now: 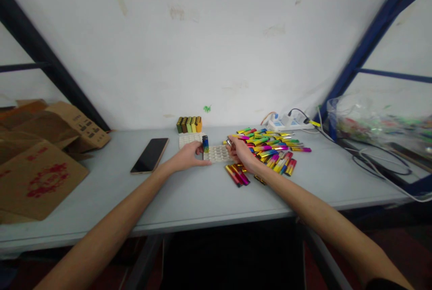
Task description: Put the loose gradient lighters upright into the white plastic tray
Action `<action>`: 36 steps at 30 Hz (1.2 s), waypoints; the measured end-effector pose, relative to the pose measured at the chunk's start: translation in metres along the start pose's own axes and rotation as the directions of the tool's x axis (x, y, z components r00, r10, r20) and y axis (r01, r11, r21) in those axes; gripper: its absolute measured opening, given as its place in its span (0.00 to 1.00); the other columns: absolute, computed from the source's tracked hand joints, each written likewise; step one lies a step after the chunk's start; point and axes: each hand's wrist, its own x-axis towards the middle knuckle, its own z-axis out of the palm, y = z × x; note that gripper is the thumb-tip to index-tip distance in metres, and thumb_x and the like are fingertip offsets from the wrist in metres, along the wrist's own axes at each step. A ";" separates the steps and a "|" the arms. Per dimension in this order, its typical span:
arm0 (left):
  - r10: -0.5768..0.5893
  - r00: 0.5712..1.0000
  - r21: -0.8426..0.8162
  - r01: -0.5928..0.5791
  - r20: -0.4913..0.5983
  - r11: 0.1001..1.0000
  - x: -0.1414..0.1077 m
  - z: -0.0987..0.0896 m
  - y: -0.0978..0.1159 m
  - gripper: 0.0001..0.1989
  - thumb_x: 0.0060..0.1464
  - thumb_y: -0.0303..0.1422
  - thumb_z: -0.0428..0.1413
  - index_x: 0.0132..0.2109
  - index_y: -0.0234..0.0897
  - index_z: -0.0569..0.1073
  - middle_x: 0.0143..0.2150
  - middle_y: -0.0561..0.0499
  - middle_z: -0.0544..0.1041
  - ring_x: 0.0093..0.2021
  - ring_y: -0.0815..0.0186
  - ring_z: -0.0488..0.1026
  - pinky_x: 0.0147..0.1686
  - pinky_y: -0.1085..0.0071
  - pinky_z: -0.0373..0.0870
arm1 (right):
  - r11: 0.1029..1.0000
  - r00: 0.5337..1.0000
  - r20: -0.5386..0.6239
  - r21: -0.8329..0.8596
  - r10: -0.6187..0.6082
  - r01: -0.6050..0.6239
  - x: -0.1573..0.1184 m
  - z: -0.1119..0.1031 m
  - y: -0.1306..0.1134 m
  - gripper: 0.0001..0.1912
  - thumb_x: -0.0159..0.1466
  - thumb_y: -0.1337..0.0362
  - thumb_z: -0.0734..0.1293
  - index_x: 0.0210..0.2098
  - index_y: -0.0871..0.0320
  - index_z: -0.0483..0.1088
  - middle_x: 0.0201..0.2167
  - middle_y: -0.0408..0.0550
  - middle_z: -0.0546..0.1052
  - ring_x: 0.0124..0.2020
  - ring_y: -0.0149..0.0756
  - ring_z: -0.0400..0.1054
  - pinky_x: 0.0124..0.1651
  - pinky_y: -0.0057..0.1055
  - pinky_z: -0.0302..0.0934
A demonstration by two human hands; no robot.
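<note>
A white tray [221, 153] with rows of round pockets lies on the table between my hands. One blue-and-yellow lighter [205, 144] stands upright at its left end. My left hand [191, 156] is beside that lighter, thumb stretched along the tray's front edge and the other fingers bent behind it. My right hand [242, 151] is closed at the tray's right end, its fingertips pinching a lighter [230, 142] whose metal end shows; the rest is covered by the hand. Under and beyond the right hand spreads a pile of shiny coloured lighters [270, 141].
Behind the tray, a block of upright lighters [189, 124] stands near another white tray [191, 138]. A phone [150, 156] and cardboard boxes [47, 173] lie left. At the back right are a power strip [290, 123] and cables; a plastic bag [378, 119] is farther right.
</note>
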 end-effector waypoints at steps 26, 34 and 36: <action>0.018 1.000 0.000 -0.018 -0.017 1.000 -0.001 0.006 -0.003 0.31 0.40 0.57 0.67 0.40 0.36 0.72 0.38 0.47 0.76 0.37 0.56 0.72 0.38 0.64 0.68 | 0.721 0.856 0.034 -0.523 -0.515 0.455 0.009 0.006 -0.006 0.22 0.68 0.45 0.67 0.31 0.58 0.72 0.26 0.42 0.76 0.28 0.32 0.68 0.33 0.27 0.58; 0.044 0.999 0.017 -0.044 -0.023 0.999 -0.001 0.007 -0.005 0.30 0.43 0.58 0.65 0.39 0.36 0.72 0.36 0.48 0.75 0.35 0.58 0.71 0.35 0.65 0.66 | 0.493 0.835 0.102 -0.766 -0.541 0.413 0.025 0.027 -0.013 0.18 0.71 0.50 0.66 0.34 0.58 0.74 0.29 0.48 0.82 0.29 0.34 0.74 0.33 0.27 0.57; 0.050 0.998 0.015 -0.050 -0.027 0.999 0.000 0.007 -0.007 0.30 0.42 0.58 0.66 0.39 0.36 0.72 0.36 0.48 0.75 0.35 0.58 0.71 0.36 0.65 0.67 | 0.457 0.841 0.098 -0.803 -0.532 0.382 0.028 0.028 -0.004 0.18 0.72 0.51 0.66 0.35 0.59 0.74 0.29 0.49 0.82 0.29 0.35 0.75 0.33 0.27 0.57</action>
